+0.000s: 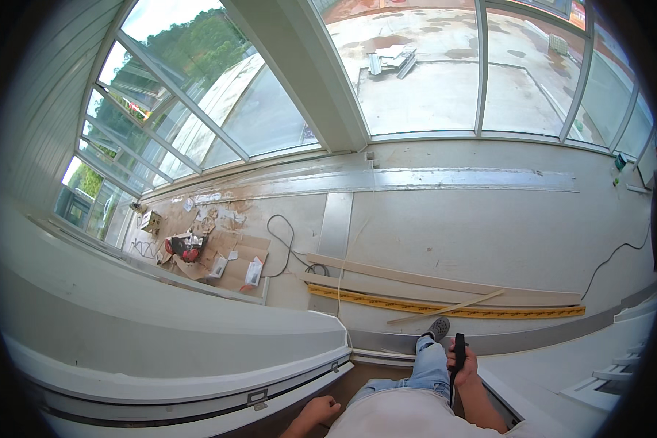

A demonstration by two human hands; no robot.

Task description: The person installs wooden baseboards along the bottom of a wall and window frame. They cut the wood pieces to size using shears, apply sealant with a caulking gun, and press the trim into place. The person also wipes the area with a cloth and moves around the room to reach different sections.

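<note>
My right hand [468, 367] is closed around a long, flat black strap-like thing [459, 350]; its exact kind does not show. It stands up past my fingers and runs down beside my thigh. Low at my left side hangs my left hand [323, 410], its fingers curled in and nothing visible in them. The nearest thing to it is the white door frame [255, 417] with a metal latch plate. One foot in a grey shoe [439, 328] is stepping on the sill beyond the doorway.
Ahead lie a yellow strip [445, 305], beige boards [445, 283] and a thin wooden stick [452, 306] across them. Left of these, a cardboard sheet [230, 271] carries a red and black bag [190, 248]. A black cable [292, 237] loops beside it. Windows and a pillar [306, 73] bound the far side.
</note>
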